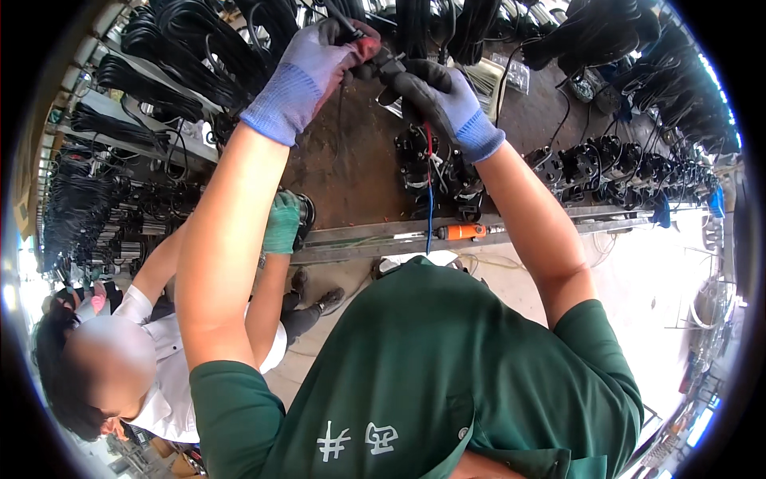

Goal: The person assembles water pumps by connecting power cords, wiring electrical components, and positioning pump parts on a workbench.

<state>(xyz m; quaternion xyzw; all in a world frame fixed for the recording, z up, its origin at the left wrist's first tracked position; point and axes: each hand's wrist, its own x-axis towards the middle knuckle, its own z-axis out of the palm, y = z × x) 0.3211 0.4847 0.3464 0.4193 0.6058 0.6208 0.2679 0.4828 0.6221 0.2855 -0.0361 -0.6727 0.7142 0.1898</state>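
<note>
My left hand, in a grey-blue glove with a dark, reddish palm side, is closed around a black cable at the top middle. Between my hands is a small dark part that looks like a cable fitting. My right hand, in a similar glove with black fingers, grips that part from the right with its fingertips. Both hands are raised over the brown bench top. Fingers partly hide the part, so its exact shape cannot be made out. A red and blue wire hangs below my right hand.
Coiled black cables crowd the far side and left. Black round units line the bench's near edge at right. An orange-handled power tool lies at the bench rail. Another person's green-gloved hand holds a black round piece at left.
</note>
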